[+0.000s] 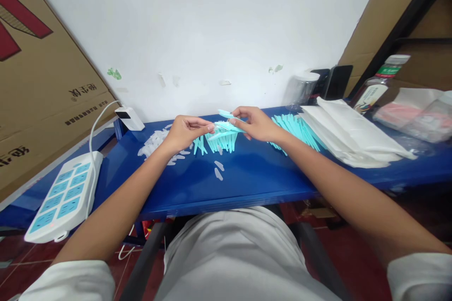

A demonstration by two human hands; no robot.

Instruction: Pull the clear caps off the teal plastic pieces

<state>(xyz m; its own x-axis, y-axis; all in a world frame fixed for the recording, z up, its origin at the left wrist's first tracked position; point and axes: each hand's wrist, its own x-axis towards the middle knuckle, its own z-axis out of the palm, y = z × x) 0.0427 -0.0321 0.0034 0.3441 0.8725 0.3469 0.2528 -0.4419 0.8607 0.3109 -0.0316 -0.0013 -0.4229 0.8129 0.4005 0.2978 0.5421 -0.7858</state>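
Nearest, beyond the person's pale shirt (233,254), the blue desk (254,178) has two loose translucent pieces (219,166) lying near its middle. At the left near corner rests a white power strip (63,197) with blue socket panels.

Farther in, the right hand (254,123) grasps a turquoise stick (238,124) between thumb and fingers, above the middle of the desk; another turquoise tip (225,113) juts out to the left from the same hand. The left hand (190,132) brings thumb and forefinger together at the held stick's left end; that spot is small and blurred, so I cannot tell what they grip.

Beneath the hands lies a row of turquoise sticks (228,145), with a heap of translucent pieces (155,142) to the left. A second turquoise pile (298,130) lies right, beside white paper packets (353,131). At the far side stand a white device (130,119) on the left and a clear jar (301,91) on the right, near the white wall (212,23).
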